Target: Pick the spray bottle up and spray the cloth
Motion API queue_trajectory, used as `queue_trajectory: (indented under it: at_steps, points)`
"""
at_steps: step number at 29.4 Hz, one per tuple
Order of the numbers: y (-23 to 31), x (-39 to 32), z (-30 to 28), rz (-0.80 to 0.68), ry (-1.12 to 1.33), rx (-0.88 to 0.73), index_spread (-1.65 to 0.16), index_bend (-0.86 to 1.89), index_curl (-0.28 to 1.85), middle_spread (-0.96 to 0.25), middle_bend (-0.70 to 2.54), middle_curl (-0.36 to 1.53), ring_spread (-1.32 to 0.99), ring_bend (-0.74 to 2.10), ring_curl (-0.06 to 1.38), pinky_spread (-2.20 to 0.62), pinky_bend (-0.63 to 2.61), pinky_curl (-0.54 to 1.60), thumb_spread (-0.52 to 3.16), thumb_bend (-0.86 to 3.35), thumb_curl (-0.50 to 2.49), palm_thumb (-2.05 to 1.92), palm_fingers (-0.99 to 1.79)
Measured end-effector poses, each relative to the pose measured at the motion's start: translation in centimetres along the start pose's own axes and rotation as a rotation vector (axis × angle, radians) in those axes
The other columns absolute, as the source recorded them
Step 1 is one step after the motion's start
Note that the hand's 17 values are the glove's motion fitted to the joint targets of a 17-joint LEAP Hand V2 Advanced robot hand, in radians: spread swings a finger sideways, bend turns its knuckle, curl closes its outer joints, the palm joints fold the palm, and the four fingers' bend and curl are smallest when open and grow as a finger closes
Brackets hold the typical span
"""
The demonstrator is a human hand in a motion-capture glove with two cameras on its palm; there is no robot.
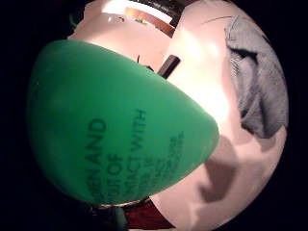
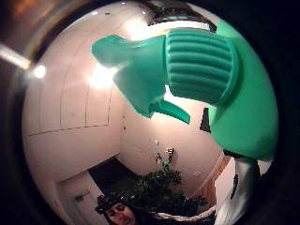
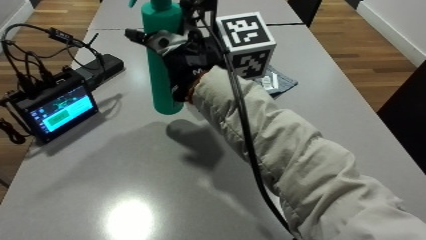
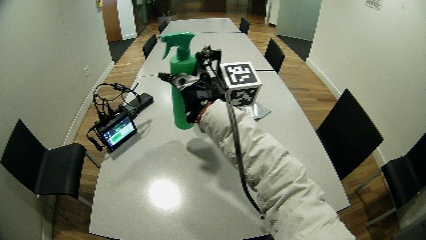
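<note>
Above the table [image 3: 133, 190], gloved right hand [image 3: 190, 62] grasping green spray bottle [image 3: 160, 65] — nozzle cropped, cloth [image 3: 283, 85] mostly hidden behind the arm.

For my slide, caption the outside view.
Gloved right hand grips green spray bottle above the table, cloth behind.

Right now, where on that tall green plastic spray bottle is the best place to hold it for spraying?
High on the tall green plastic spray bottle, around the narrow neck under its ribbed collar, coming from the back, opposite the nozzle. That leaves a finger at the trigger. The black-gloved right hand grips it mid-body.
</note>
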State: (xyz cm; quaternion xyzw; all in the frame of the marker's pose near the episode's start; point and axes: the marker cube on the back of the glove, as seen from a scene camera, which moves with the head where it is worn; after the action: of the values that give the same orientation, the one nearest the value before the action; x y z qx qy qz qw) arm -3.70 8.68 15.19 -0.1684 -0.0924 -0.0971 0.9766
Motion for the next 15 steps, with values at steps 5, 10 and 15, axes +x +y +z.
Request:
queue_trajectory:
  at_steps: [5, 10, 15]
  points:
    - [0.6, 4.1, 1.8, 0.026, -0.006, -0.001, -0.29, 0.13, 0.29, -0.07, 0.39, 0.56, -0.09, 0.51, 0.49, -0.04, 0.18, 0.38, 0.82, -0.01, 0.6, 1.2, 0.55]
    - [1.3, 5.5, 2.9, 0.028, 0.015, -0.029, -0.29, 0.13, 0.29, -0.08, 0.39, 0.55, -0.09, 0.51, 0.49, -0.07, 0.2, 0.38, 0.83, -0.02, 0.59, 1.2, 0.56]
    - [2.1, 5.5, 3.9, 0.018, 0.038, -0.078, -0.3, 0.13, 0.29, -0.09, 0.38, 0.55, -0.11, 0.49, 0.48, -0.09, 0.19, 0.38, 0.83, -0.02, 0.59, 1.2, 0.51]
